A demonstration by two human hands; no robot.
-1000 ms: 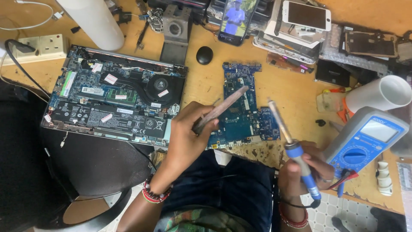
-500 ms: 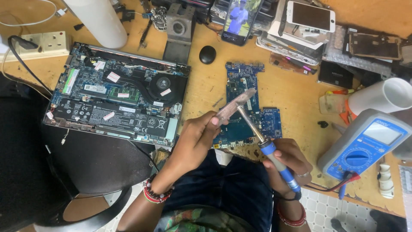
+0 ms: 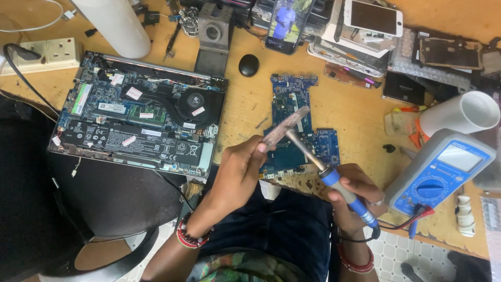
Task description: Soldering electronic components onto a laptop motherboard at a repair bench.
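Observation:
My left hand grips a flat, worn brownish stick and holds it slanting up to the right over a blue circuit board on the wooden bench. My right hand is closed around the blue handle of a soldering iron. The iron's metal tip touches the underside of the stick. A black cord hangs from the iron's handle by my wrist.
An opened laptop base lies left of the board. A blue multimeter sits at the right beside a white tube. Phones and parts pile along the back; a white cylinder and power socket stand back left.
My right hand swung the soldering iron leftward from beside the multimeter until its tip met the stick. My left hand kept the stick over the board, shifting slightly.

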